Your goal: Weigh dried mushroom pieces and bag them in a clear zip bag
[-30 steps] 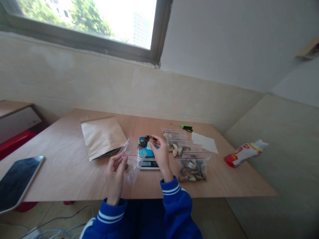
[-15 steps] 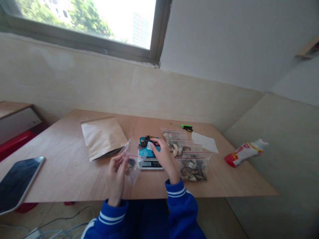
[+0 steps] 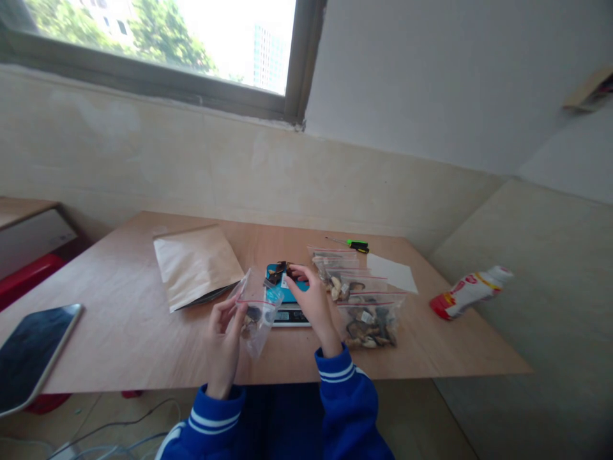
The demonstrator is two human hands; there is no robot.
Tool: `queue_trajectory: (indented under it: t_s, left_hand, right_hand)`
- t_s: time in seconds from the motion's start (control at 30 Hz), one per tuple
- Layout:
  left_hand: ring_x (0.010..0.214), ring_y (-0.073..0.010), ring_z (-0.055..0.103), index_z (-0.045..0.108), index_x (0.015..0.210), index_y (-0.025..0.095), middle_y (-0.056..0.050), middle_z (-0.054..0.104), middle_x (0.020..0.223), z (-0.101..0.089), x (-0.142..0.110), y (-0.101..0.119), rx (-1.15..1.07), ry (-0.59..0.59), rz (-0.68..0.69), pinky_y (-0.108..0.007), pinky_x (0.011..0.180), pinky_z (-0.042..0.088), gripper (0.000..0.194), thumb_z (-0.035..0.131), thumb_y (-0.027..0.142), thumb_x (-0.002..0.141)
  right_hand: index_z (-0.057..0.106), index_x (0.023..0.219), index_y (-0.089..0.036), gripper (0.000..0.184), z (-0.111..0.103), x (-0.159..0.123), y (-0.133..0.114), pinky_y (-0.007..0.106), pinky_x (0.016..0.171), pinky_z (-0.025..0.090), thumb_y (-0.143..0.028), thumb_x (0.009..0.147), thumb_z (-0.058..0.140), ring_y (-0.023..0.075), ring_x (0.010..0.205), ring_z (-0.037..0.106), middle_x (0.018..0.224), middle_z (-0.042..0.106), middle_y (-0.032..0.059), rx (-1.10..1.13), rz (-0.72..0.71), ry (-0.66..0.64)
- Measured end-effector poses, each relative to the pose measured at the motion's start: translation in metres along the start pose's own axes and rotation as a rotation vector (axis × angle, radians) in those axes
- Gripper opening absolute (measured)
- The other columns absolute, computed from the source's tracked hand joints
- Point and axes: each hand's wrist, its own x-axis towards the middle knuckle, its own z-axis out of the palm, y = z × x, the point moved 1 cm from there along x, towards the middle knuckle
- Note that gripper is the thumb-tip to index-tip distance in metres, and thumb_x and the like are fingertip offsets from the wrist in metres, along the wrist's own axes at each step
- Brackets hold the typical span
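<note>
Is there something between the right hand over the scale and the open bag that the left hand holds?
Nothing visible is in the way. The right hand is at the dark pieces on the scale; the clear bag, in the left hand, is just beside the scale, its mouth open.

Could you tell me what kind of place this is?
Probably a small, plain room used as a makeshift packing station, not a factory. A bare plywood table stands under a window; on it are a small digital scale, filled zip bags and a brown paper pouch.
</note>
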Motion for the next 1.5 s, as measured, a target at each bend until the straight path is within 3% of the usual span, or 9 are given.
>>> queue_trajectory:
  t_s: [0.1,0.17,0.3,0.43,0.63,0.9,1.07,1.23,1.5]
  left_hand:
    - [0.107,-0.0228,0.064,0.061,0.102,0.017,-0.01,0.068,0.115,0.002,-0.002,-0.001,0.017,-0.017,0.012,-0.036,0.094,0.05,0.037,0.068,0.043,0.076]
    - [0.107,-0.0233,0.064,0.061,0.102,0.017,-0.01,0.067,0.115,0.001,-0.003,-0.003,0.025,-0.019,0.011,-0.037,0.094,0.05,0.037,0.068,0.043,0.076]
    - [0.106,-0.0239,0.064,0.061,0.102,0.018,-0.01,0.067,0.115,-0.002,-0.001,-0.006,0.016,-0.018,0.006,-0.039,0.093,0.051,0.037,0.069,0.043,0.076]
    - [0.106,-0.0234,0.064,0.062,0.101,0.018,-0.01,0.068,0.114,-0.005,0.001,-0.006,0.018,-0.008,0.018,-0.038,0.093,0.051,0.036,0.069,0.042,0.075]
    - [0.104,-0.0229,0.065,0.063,0.101,0.018,-0.009,0.068,0.113,-0.007,0.003,-0.007,0.023,-0.016,0.014,-0.037,0.092,0.051,0.036,0.07,0.042,0.075]
    - [0.101,-0.0232,0.066,0.062,0.101,0.017,-0.01,0.069,0.11,-0.007,0.003,-0.006,0.009,-0.019,0.003,-0.038,0.09,0.052,0.037,0.07,0.043,0.075]
    - [0.103,-0.0234,0.066,0.062,0.099,0.017,-0.011,0.069,0.111,-0.007,0.003,-0.004,0.012,-0.022,0.0,-0.038,0.09,0.052,0.036,0.069,0.043,0.075]
    - [0.104,-0.0235,0.065,0.062,0.1,0.018,-0.011,0.069,0.113,-0.006,0.003,-0.008,0.007,-0.031,-0.009,-0.038,0.091,0.051,0.036,0.07,0.043,0.075]
    - [0.1,-0.0223,0.067,0.062,0.1,0.017,-0.009,0.069,0.109,-0.002,-0.001,-0.002,-0.011,0.001,-0.005,-0.035,0.087,0.053,0.035,0.069,0.042,0.076]
  right_hand:
    - [0.067,0.109,-0.021,0.029,-0.002,0.005,-0.017,0.031,0.085,0.05,-0.036,0.086,0.059,0.0185,0.094,0.064,0.103,0.07,0.006,0.154,-0.062,-0.091]
    - [0.067,0.108,-0.021,0.03,-0.003,0.009,-0.013,0.032,0.088,0.05,-0.038,0.091,0.049,0.0188,0.102,0.063,0.11,0.069,0.0075,0.169,-0.084,-0.091]
    - [0.064,0.116,-0.017,0.032,0.0,0.019,0.028,0.043,0.106,0.038,-0.028,0.089,0.051,0.0249,0.124,0.05,0.126,0.059,0.0141,-0.094,-0.048,0.058]
    - [0.057,0.125,-0.016,0.044,0.01,0.027,0.069,0.048,0.11,0.031,-0.019,0.081,0.058,0.0277,0.134,0.039,0.139,0.048,0.0159,-0.26,-0.036,-0.056]
    - [0.067,0.102,-0.016,0.026,0.013,0.031,0.084,0.042,0.099,0.044,-0.012,0.078,0.058,0.0236,0.107,0.059,0.109,0.063,0.0108,-0.265,-0.037,-0.063]
    - [0.071,0.085,-0.016,0.015,0.002,0.028,0.084,0.039,0.087,0.051,-0.012,0.076,0.06,0.0198,0.087,0.063,0.092,0.065,0.0072,-0.231,-0.027,-0.02]
    - [0.072,0.087,-0.016,0.016,-0.006,0.029,0.07,0.037,0.079,0.055,-0.015,0.075,0.062,0.0184,0.08,0.065,0.094,0.067,0.0083,-0.142,-0.013,-0.003]
    - [0.072,0.093,-0.016,0.02,-0.013,0.028,0.028,0.034,0.078,0.057,-0.023,0.075,0.066,0.019,0.083,0.068,0.098,0.07,0.0094,0.176,0.006,-0.012]
    - [0.073,0.096,-0.019,0.021,0.001,0.01,-0.036,0.03,0.081,0.056,-0.018,0.077,0.066,0.0163,0.087,0.068,0.102,0.069,0.0061,0.207,-0.081,-0.328]
